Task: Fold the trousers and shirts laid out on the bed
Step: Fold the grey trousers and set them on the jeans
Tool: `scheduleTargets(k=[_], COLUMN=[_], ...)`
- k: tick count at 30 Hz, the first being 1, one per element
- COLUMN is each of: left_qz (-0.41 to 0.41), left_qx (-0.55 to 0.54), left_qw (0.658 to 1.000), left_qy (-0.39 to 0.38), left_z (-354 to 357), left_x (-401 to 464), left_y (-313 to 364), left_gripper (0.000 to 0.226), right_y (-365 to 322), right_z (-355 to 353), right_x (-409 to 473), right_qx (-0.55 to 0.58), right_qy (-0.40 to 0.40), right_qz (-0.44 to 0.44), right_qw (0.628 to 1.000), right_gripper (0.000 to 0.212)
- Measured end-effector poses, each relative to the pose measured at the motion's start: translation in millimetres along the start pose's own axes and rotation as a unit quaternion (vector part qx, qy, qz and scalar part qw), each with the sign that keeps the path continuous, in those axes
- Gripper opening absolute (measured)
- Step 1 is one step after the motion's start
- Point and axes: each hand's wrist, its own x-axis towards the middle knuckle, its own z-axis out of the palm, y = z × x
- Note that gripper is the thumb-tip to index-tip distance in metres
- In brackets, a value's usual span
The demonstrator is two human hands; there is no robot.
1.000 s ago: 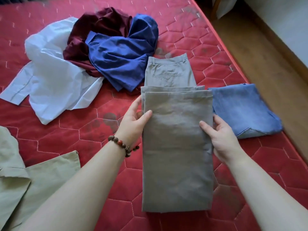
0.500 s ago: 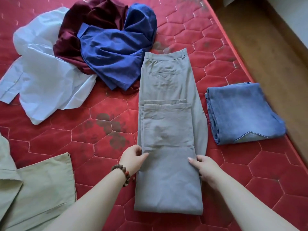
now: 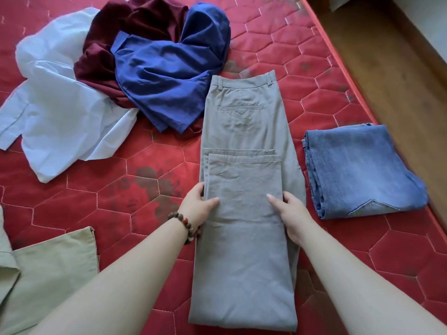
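Altogether two hands [image 3: 244,209] grip one grey trousers [image 3: 244,238]; six garments lie.

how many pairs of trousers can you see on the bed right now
3: grey trousers in the middle under both hands, folded jeans at the right edge, khaki trousers bottom left. The shirt pile may hide more.

Both hands hold the grey cotton trousers [image 3: 244,213], which lie folded lengthwise on the red quilted mattress [image 3: 154,238] with the leg hems doubled back over them: the left hand [image 3: 198,206] grips their left edge, thumb on top, and the right hand [image 3: 290,213] grips their right edge the same way. Just right of the right hand sits a folded pair of blue denim jeans [image 3: 358,170]. Beyond the left hand lie a crumpled royal-blue shirt [image 3: 167,76], a maroon garment [image 3: 135,35] and a white shirt [image 3: 60,112], with a khaki garment [image 3: 48,281] beside the left forearm.
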Motion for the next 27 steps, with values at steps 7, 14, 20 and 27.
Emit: scheduleTargets(k=[7, 14, 20, 27], left_qz=[0.159, 0.138, -0.038, 0.074], left_qx=[-0.123, -0.043, 0.107, 0.063], left_qw=[0.979, 0.987, 0.992, 0.990], left_qy=[-0.023, 0.070, 0.061, 0.106], left_z=[-8.0, -22.6, -28.9, -18.5], left_x=[7.5, 103.2, 103.5, 99.4], left_y=[62.9, 116.8, 46.7, 54.2], left_gripper=[0.044, 0.024, 0.017, 0.014], right_y=[-62.4, -150.6, -86.4, -93.4], right_z=[5.9, 9.4, -10.6, 0.5], right_x=[10.1, 90.2, 114.5, 116.1], right_qx=[0.039, -0.074, -0.179, -0.170], right_qy=[-0.004, 0.020, 0.005, 0.057], right_qz=[-0.178, -0.195, -0.044, -0.178], right_qw=[0.983, 0.978, 0.983, 0.967], right_gripper=[0.029, 0.010, 0.027, 0.024])
